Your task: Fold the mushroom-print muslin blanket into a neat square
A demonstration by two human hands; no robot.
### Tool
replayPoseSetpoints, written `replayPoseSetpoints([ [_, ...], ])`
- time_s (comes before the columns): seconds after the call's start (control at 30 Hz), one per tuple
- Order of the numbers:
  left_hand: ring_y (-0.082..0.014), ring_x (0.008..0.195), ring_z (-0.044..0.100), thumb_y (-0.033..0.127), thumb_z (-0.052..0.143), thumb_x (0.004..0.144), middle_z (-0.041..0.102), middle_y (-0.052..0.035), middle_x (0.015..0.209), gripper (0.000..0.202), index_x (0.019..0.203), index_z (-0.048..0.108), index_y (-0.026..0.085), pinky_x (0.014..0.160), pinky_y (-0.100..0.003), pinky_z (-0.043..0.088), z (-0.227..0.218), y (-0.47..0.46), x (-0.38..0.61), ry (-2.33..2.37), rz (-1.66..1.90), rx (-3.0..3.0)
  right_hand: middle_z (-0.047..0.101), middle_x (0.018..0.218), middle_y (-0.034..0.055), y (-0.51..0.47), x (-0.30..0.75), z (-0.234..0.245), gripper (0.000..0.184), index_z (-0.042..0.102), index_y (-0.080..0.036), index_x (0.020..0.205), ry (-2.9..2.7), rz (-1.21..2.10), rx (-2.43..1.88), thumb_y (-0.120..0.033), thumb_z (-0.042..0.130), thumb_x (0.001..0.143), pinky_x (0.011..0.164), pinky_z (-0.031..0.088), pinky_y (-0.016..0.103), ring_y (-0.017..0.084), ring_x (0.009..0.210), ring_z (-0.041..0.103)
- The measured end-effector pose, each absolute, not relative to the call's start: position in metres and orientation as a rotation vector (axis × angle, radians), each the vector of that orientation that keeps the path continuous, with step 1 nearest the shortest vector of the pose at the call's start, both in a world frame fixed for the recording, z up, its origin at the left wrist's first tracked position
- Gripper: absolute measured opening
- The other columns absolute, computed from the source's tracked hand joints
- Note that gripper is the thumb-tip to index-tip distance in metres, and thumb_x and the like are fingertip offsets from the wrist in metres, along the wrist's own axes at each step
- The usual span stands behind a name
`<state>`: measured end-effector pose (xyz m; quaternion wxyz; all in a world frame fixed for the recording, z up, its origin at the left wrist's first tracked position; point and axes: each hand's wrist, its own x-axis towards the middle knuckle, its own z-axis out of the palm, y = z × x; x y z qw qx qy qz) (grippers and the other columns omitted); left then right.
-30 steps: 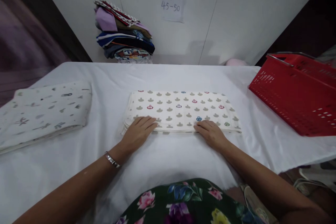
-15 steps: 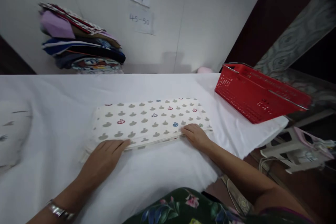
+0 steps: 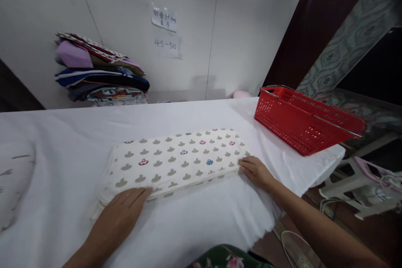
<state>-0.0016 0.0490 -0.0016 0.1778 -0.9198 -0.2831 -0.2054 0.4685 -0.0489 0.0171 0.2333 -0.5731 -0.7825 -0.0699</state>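
A folded cream cloth [image 3: 176, 160] printed with grey, red and blue motifs lies flat on the white-covered table [image 3: 194, 117]. My left hand [image 3: 121, 213] rests palm down at the cloth's near left corner, fingers stretched out and touching its edge. My right hand [image 3: 256, 171] lies at the near right corner, fingers flat against the folded edge. Neither hand lifts the cloth.
A red plastic basket [image 3: 306, 119] sits at the table's right end. A stack of folded coloured fabrics [image 3: 100, 71] stands against the white wall at the back left. Another folded patterned cloth [image 3: 14, 180] lies at the far left. White stools [image 3: 364, 188] stand beyond the table's right edge.
The view has swung right and up. My right hand has slid outward along the cloth's near edge to its right corner; my left hand stays near the left corner.
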Motion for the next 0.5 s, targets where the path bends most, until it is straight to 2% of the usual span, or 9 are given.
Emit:
replayPoseSetpoints([
  [0.1, -0.0212, 0.090, 0.063, 0.016, 0.038, 0.084, 0.069, -0.0064, 0.101, 0.034, 0.107, 0.063, 0.019, 0.083, -0.035, 0.045, -0.006, 0.051, -0.004, -0.796, -0.595, -2.604, 0.063, 0.102, 0.0092, -0.047, 0.484, 0.022, 0.028, 0.064, -0.018, 0.102, -1.860, -0.133, -1.877, -0.031, 0.041, 0.092, 0.084, 0.045, 0.035, 0.022, 0.096, 0.057],
  [0.27, -0.0217, 0.087, 0.064, 0.020, 0.039, 0.086, 0.069, -0.0072, 0.097, 0.030, 0.103, 0.064, 0.017, 0.081, -0.036, 0.046, -0.010, 0.054, -0.006, -0.713, -0.621, -2.567, 0.066, 0.083, 0.0041, -0.036, 0.488, 0.033, 0.036, 0.057, -0.017, 0.114, -1.550, 0.258, -2.418, -0.037, 0.046, 0.086, 0.067, 0.043, 0.028, 0.018, 0.073, 0.061],
  [0.4, -0.0219, 0.088, 0.064, 0.020, 0.037, 0.087, 0.069, -0.0070, 0.098, 0.031, 0.099, 0.066, 0.017, 0.082, -0.036, 0.046, -0.009, 0.052, -0.004, -0.751, -0.594, -2.553, 0.065, 0.096, 0.0092, -0.032, 0.479, 0.040, 0.029, 0.061, -0.015, 0.101, -1.618, 0.127, -2.547, -0.036, 0.049, 0.085, 0.071, 0.040, 0.027, 0.022, 0.089, 0.059],
  [0.5, -0.0217, 0.087, 0.064, 0.019, 0.035, 0.087, 0.070, -0.0062, 0.096, 0.033, 0.098, 0.067, 0.018, 0.081, -0.036, 0.047, -0.009, 0.050, -0.002, -0.796, -0.589, -2.546, 0.064, 0.101, 0.0105, -0.035, 0.470, 0.043, 0.030, 0.058, -0.015, 0.106, -1.633, 0.045, -2.574, -0.034, 0.045, 0.087, 0.072, 0.039, 0.028, 0.022, 0.092, 0.059],
])
